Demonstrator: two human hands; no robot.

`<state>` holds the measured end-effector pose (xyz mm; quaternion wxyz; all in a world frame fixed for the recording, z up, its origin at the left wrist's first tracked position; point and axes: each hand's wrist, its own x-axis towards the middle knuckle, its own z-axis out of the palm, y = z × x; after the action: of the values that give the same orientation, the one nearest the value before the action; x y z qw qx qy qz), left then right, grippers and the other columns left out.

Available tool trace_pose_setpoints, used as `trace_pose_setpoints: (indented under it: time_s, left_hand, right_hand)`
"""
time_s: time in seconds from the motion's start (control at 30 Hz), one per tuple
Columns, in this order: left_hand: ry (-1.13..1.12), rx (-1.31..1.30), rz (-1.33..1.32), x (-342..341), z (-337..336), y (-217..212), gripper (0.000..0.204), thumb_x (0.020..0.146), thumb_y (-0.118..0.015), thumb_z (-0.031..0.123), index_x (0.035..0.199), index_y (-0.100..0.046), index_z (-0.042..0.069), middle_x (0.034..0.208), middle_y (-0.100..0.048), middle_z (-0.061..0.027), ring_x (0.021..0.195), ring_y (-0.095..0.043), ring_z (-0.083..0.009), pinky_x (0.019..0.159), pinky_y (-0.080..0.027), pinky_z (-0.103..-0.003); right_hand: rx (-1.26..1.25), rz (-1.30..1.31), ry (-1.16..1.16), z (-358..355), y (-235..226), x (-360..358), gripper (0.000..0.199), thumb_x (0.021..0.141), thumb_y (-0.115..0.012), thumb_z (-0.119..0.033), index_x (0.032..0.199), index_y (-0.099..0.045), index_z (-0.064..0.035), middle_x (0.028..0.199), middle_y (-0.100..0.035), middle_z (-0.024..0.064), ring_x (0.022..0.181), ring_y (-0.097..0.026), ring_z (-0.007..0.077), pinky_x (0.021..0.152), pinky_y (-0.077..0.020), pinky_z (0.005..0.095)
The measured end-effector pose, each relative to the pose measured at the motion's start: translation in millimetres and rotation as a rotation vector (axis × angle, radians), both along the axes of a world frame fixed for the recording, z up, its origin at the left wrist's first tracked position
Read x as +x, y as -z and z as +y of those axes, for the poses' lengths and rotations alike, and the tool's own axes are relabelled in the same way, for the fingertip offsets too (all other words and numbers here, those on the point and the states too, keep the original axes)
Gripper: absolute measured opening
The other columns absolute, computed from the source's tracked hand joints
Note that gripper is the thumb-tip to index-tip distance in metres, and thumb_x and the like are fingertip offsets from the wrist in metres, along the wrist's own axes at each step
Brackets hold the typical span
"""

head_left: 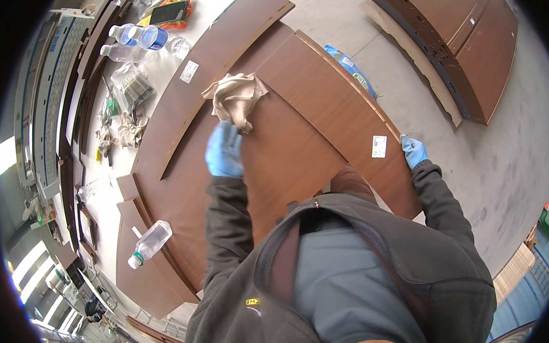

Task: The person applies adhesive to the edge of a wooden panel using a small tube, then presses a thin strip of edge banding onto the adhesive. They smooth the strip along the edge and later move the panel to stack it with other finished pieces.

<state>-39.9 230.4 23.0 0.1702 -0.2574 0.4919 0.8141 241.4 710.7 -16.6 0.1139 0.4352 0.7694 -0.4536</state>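
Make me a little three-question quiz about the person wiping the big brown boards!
1. True or false: the left hand presses a beige cloth on the top brown board.
2. What colour are the gloves? A red, B blue, C yellow.
3. Fill in: the right hand grips the board's ____, beside a white label.

Key: 1 true; 2 B; 3 edge.

Crumpled beige cloth [236, 98] lying on flat brown wood-grain panel [301, 129], white label near panel's right edge.
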Motion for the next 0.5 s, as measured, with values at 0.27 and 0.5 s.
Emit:
trace_pose_setpoints:
  time_s: [0.27, 0.5]
  left_hand:
    - [0.271, 0.152, -0.094, 69, 76, -29, 0.065, 0.106, -0.056, 0.047, 0.154, -0.045, 0.005, 0.155, -0.049, -0.0124, 0.144, -0.045, -0.0306, 0.12, -0.034, -0.047]
    - [0.337, 0.665, -0.104, 115, 221, -39, 0.076, 0.104, -0.045, 0.066, 0.16, -0.038, 0.016, 0.157, -0.043, -0.0121, 0.146, -0.038, -0.0333, 0.122, -0.03, -0.05]
  right_hand:
    - [0.126, 0.083, -0.071, 11, -30, 13, 0.063, 0.103, -0.06, -0.054, 0.071, -0.06, -0.0002, 0.061, -0.046, 0.0068, 0.062, -0.042, 0.0133, 0.059, -0.0431, 0.0387]
    - [0.593, 0.4, -0.159, 10, -149, 6, 0.061, 0.092, -0.072, -0.058, 0.069, -0.061, -0.0022, 0.06, -0.053, 0.0166, 0.055, -0.052, 0.0315, 0.057, -0.0442, 0.0425]
